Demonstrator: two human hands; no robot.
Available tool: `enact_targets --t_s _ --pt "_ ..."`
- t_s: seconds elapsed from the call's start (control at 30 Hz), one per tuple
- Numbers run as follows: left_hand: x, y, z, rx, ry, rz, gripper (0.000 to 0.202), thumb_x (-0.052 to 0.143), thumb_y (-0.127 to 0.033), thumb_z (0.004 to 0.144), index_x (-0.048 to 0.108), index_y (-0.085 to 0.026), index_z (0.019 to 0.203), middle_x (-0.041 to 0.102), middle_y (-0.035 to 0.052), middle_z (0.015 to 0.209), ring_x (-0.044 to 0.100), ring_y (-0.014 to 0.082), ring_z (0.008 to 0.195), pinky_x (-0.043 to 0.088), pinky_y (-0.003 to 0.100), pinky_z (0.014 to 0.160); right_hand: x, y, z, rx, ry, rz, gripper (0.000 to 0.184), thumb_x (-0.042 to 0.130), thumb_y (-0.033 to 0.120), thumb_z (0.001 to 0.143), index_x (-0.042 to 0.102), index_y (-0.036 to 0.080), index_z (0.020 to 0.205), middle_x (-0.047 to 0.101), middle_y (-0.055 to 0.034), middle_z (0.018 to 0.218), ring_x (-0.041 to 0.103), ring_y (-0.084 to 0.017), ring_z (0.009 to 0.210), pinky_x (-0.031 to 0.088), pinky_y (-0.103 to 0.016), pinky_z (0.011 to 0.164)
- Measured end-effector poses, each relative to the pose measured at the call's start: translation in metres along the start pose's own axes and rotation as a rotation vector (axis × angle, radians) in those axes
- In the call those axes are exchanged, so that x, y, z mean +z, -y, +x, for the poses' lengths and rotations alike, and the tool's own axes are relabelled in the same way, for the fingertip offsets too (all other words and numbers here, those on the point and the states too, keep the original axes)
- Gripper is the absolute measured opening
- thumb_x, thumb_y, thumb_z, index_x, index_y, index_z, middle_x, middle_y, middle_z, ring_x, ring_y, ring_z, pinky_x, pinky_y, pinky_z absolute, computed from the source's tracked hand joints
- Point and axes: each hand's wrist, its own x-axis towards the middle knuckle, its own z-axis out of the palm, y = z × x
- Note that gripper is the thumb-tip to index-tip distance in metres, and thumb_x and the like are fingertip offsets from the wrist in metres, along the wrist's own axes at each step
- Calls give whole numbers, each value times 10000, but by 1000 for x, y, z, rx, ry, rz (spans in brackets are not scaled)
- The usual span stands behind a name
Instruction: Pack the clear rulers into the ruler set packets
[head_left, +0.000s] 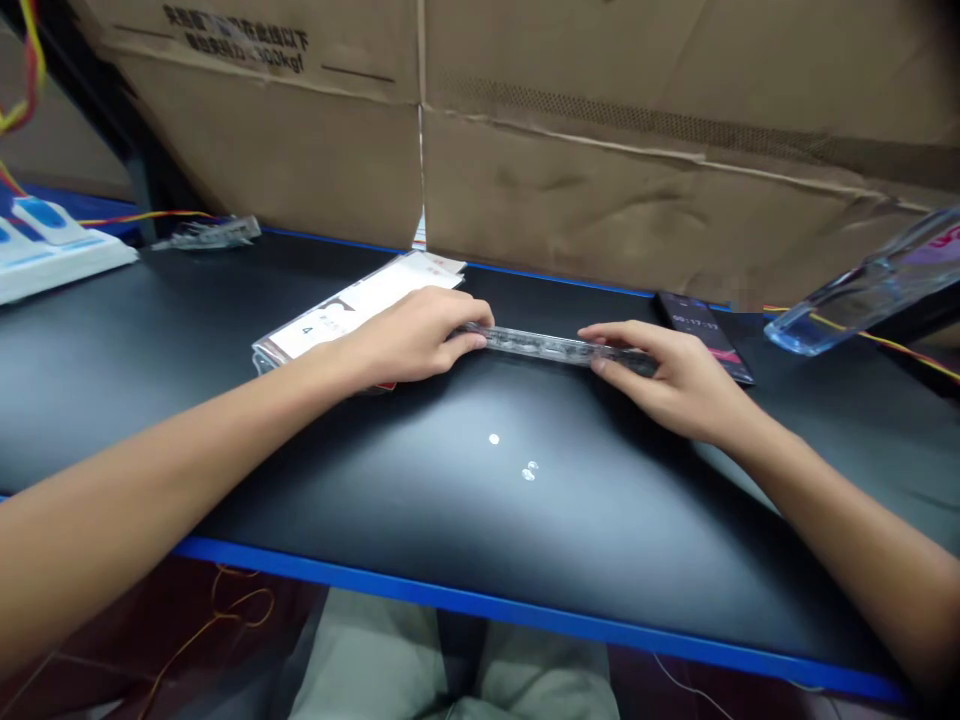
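A long clear plastic strip (551,347) lies across the middle of the black table (225,420). My left hand (409,335) grips its left end with fingers curled over it. My right hand (671,375) pinches its right end between thumb and fingers. Under my left hand lies a flat clear bag with white printed sheets (352,310). Three small shiny bits (517,460) lie on the table in front of the strip.
A dark phone (705,330) lies behind my right hand. A clear plastic block (862,290) leans at the far right. Cardboard sheets (525,130) stand along the back. A white and blue device (52,250) and wires sit far left. The table's blue front edge (525,610) runs below.
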Motion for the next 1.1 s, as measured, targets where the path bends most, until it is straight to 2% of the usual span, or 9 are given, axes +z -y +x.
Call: enact_targets --t_s 0.23,0.37,0.47,0.53,0.6,0.7,0.77,0.9,1.1 --pt "15 -6 0 13 74 156 232 375 -244 1023 597 -174 1023 613 112 980 562 250 873 421 363 781 5 -2 2 14 44 20 226 597 330 928 718 264 1108 756 -61 1071 698 -281 980 555 -434 890" --pt "19 -10 1 7 95 193 180 367 -167 994 547 -178 997 579 124 976 516 264 854 406 389 763 8 1 2 53 10 56 220 617 309 902 715 269 1093 746 -54 1069 692 -275 977 555 -425 876" --pt "18 -9 1 -16 105 181 137 393 -143 972 523 -185 982 568 117 971 507 262 850 402 386 753 10 0 2 117 -67 104 273 630 279 878 706 264 1140 736 -63 1119 684 -282 1031 557 -428 880" --pt "18 -8 1 -31 103 165 121 396 -141 970 508 -188 976 563 113 966 507 259 849 404 382 747 12 -2 1 188 -142 91 286 635 278 870 705 258 1147 739 -74 1129 692 -282 998 568 -417 819" --pt "19 -9 2 -54 97 144 109 398 -140 970 495 -190 967 560 110 965 510 256 856 409 379 742 14 -5 1 254 -187 73 281 634 281 869 709 252 1138 750 -71 1077 695 -246 842 561 -368 686" --pt "20 -15 3 -115 81 105 104 406 -127 959 480 -195 932 557 99 958 518 252 871 420 374 738 18 -5 2 297 -156 101 276 600 269 888 710 244 1140 726 -25 850 568 -158 553 446 -281 480" --pt "21 -20 5 -161 74 93 118 415 -97 933 483 -193 931 557 98 972 517 253 877 423 375 735 19 -3 2 293 -127 109 268 567 254 902 713 242 1127 668 1 735 483 -136 481 383 -264 431" --pt "23 -26 8 -203 76 96 176 421 -51 882 498 -181 972 559 107 1019 505 259 884 424 378 731 21 1 5 277 -115 58 258 533 225 900 711 249 1085 673 -14 772 538 -169 557 433 -294 501" --pt "23 -25 12 -219 101 47 205 412 -38 878 501 -179 996 562 105 1050 510 261 932 440 383 792 23 2 11 330 -116 26 258 502 158 846 668 259 1015 709 -27 859 634 -227 728 503 -352 663"
